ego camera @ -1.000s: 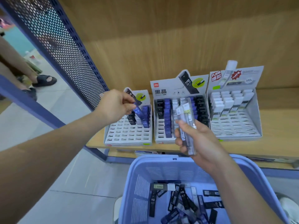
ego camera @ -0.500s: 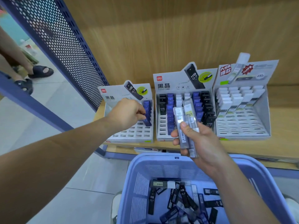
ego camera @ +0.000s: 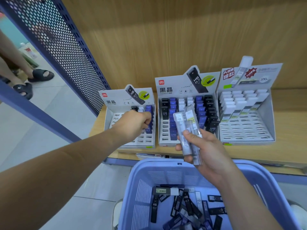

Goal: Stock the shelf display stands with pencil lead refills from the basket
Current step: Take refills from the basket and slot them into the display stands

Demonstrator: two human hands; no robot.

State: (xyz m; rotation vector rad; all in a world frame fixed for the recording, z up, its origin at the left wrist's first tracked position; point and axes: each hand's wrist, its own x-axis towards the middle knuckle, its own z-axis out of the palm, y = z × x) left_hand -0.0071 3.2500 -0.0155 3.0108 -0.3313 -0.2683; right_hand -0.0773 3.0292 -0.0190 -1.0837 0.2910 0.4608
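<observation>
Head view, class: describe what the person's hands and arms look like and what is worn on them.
The left forearm and right forearm are bare, no sleeve in view. The left hand and right hand carry no glove, ring, watch or bracelet that shows.

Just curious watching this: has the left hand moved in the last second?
Yes. The left hand dropped from the left stand's header card down to its blue refill column.

Left arm: bare, stretched forward from the lower left, wrist straight.
Left hand [ego camera: 132, 125]: back up, fingers curled, pinching the top of a dark blue plastic lead refill case [ego camera: 149, 129].
Right arm: bare, reaching in from the lower right.
Right hand [ego camera: 207, 151]: thumb pressed across several clear plastic lead refill tubes [ego camera: 186, 130], fingers wrapped behind.
</observation>
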